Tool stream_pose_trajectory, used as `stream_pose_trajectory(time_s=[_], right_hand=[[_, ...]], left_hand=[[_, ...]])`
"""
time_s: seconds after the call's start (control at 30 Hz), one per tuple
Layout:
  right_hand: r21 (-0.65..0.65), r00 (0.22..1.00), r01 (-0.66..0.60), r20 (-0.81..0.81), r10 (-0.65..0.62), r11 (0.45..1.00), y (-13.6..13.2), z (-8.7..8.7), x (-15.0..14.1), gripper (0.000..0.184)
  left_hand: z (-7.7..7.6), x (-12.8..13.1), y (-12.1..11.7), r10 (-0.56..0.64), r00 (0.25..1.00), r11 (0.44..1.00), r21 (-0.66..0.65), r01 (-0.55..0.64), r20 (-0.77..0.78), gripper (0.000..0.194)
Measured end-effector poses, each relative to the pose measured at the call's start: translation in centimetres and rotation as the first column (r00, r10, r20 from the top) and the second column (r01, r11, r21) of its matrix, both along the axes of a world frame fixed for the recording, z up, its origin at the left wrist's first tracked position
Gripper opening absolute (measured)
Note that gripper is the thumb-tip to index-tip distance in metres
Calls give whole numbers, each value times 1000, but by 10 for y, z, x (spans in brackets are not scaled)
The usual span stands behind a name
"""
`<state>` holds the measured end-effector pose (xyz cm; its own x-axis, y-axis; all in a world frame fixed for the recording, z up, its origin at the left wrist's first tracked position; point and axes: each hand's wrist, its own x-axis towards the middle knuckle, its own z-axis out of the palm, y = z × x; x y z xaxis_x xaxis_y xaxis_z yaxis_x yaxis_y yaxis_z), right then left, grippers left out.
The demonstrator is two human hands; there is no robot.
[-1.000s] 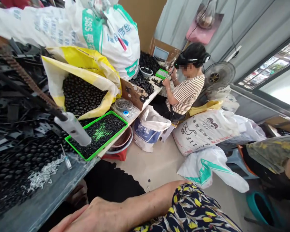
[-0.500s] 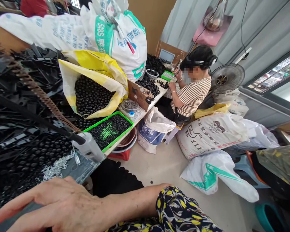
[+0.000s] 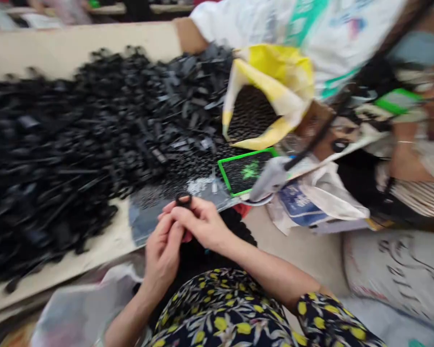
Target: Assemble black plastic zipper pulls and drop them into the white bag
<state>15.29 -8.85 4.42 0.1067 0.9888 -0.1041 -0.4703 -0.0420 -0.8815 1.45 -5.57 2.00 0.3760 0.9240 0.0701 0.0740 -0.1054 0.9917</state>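
My right hand (image 3: 208,226) is closed, with a small black ring-shaped plastic part (image 3: 183,202) between its thumb and fingers. Up against it, my left hand (image 3: 162,253) has its fingers pressed together, and whatever they grip is hidden and blurred. Both hands meet in front of my body at the edge of a blue-grey work mat (image 3: 139,221). Just beyond them on the mat lie a heap of silvery screws (image 3: 198,185) and many tiny black pieces.
A big pile of black plastic parts (image 3: 75,140) covers the bench to the left. Beyond the mat are a green tray (image 3: 222,173), a yellow-white sack (image 3: 292,108) and a hanging power screwdriver (image 3: 269,180). Full sacks stand right, near a co-worker's arm (image 3: 405,154).
The view has swung left and down. My right hand has come from the lower left to meet my left hand, now in view, and the black part shows between the fingers.
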Motion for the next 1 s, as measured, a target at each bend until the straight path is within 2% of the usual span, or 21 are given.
stream_pose_trajectory(time_s=[0.07,0.13,0.2,0.33,0.43,0.5,0.57,0.6,0.63,0.67,0.7,0.73,0.77,0.8,0.83,0.87,0.9,1.0], right_hand=[[82,996,-85,-5,85,993,8,-13,-7,40],[139,994,-101,-31,107,985,10,-28,-18,49],[59,996,-66,-64,70,996,8,-43,-30,51],[-181,995,-99,-45,93,978,8,-60,-47,50],[-203,977,-212,-36,209,956,16,-62,-48,41],[-209,967,-254,-48,250,944,24,-64,-43,36],[-206,975,-209,26,219,956,35,-68,-33,34],[-179,973,-156,143,183,971,41,-70,-27,33],[-126,937,-110,318,145,986,47,-73,-21,31],[-55,843,-89,528,105,994,53,-76,-14,28],[17,680,-107,731,61,994,59,-79,-7,25],[73,469,-156,883,9,985,63,-82,0,22],[96,257,-220,966,-37,971,66,-84,6,22],[93,90,-277,993,-71,956,68,-86,11,23],[80,-15,-319,996,-89,944,70,-86,16,25],[71,-62,-340,993,-98,938,71,-86,22,28],[77,-68,-339,992,-107,938,74,-85,28,30],[167,-2,-222,985,-172,961,92,-76,49,29]], left_hand=[[-7,1,4,107,985,984,-158,-85,132,34],[-15,-4,5,229,941,949,-272,-158,251,33],[-24,-13,2,288,911,930,-311,-194,296,32],[-48,-30,-8,313,934,938,-208,-276,175,33],[-62,-36,-4,329,940,943,-87,-322,88,33],[-67,-39,6,291,955,957,-20,-290,49,33],[-71,-45,18,273,962,962,19,-273,20,34],[-72,-49,23,294,956,955,34,-294,18,39],[-73,-53,28,335,942,940,54,-336,26,46],[-72,-57,31,395,918,914,85,-398,45,52],[-71,-60,34,452,890,879,137,-456,61,55],[-69,-62,36,487,872,847,213,-487,60,53],[-66,-62,38,489,872,825,308,-474,31,49],[-64,-60,40,458,888,817,407,-408,-31,45],[-62,-56,43,406,906,817,492,-302,-118,42],[-61,-51,46,349,912,816,549,-183,-215,41],[-63,-45,50,300,904,811,580,-75,-303,42],[-73,-28,63,241,832,802,586,120,-500,37]])
